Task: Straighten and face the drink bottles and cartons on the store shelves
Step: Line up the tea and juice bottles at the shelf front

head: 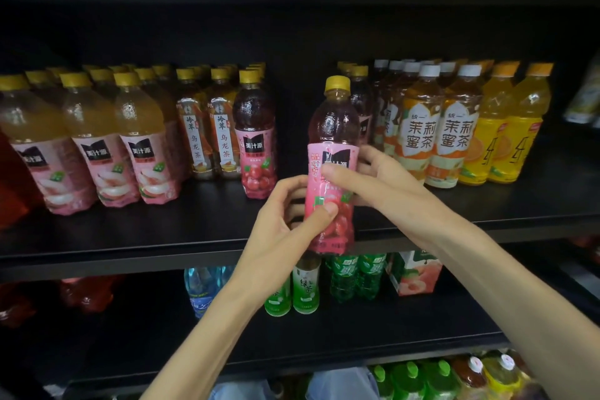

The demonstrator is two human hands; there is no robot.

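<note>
Both hands grip pink-labelled, yellow-capped dark-red juice bottle [332, 153] upright over black shelf [194, 237] front edge, left hand [285, 214] low, right hand [367, 172] mid-label; rotate label forward, then seat beside matching red bottle [256, 136].

Dim shelves, lit from front; soft blur, fisheye bend at edges.

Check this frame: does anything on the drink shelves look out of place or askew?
Yes. A red juice bottle, held by the left hand and right hand, is off its row, label turned partly sideways. An open gap sits beside the matching bottle.
</note>
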